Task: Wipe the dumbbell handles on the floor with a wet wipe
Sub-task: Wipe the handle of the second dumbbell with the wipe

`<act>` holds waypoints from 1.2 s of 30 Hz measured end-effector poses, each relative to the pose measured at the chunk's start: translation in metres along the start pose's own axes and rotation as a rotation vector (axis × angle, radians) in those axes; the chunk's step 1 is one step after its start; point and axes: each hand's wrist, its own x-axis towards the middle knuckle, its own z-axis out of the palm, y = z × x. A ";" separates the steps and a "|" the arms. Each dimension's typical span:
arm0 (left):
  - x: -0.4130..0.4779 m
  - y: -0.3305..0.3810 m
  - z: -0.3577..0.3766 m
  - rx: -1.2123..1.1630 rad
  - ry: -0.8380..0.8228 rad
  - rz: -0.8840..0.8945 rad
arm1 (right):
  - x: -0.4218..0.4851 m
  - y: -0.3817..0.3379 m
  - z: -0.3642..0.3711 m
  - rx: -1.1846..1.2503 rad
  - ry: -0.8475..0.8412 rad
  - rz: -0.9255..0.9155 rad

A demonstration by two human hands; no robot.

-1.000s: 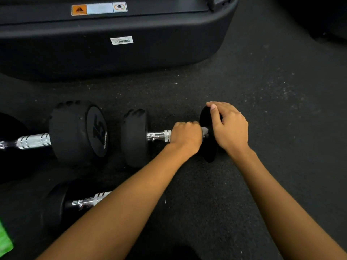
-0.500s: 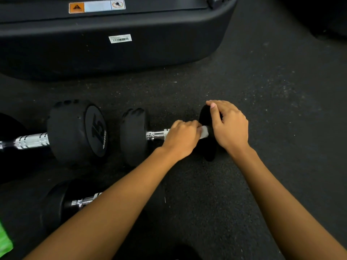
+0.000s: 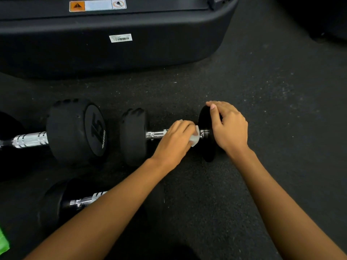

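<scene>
1. On the dark speckled floor, at the middle of the scene, a small black dumbbell is lying on its side, its chrome handle running left to right.
2. The left hand is curling over the right part of that handle and clasping a white wet wipe against the metal. A corner of the wipe is sticking out on the hand's right side, near the right-hand weight.
3. The right hand is grasping the dumbbell's right head from above, with its fingers bending over the top of the head.
4. To the left, a larger dumbbell marked 15 is lying in line with the small one. Its right head is sitting just beside the small dumbbell's left head, and its ribbed handle is running off toward the left edge.
5. Nearer and to the left, a third dumbbell is lying partly under the left forearm, with a stretch of its shiny handle showing.
6. Along the far side, a black machine base is standing on the floor, carrying a white barcode sticker and an orange-and-white warning label.
7. At the near left corner, a strip of bright green material is poking into view; what it is cannot be told.
</scene>
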 end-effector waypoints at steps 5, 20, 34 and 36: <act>0.002 0.007 0.007 -0.010 0.056 -0.019 | 0.001 0.000 0.002 -0.009 0.003 0.004; 0.009 0.016 0.017 0.016 0.021 -0.015 | 0.001 -0.001 0.000 -0.020 -0.005 0.020; 0.008 0.014 0.014 -0.064 0.010 0.017 | 0.002 -0.002 -0.001 -0.012 -0.016 0.021; 0.003 0.008 0.012 -0.022 0.012 0.023 | 0.002 -0.002 -0.001 -0.015 -0.018 0.021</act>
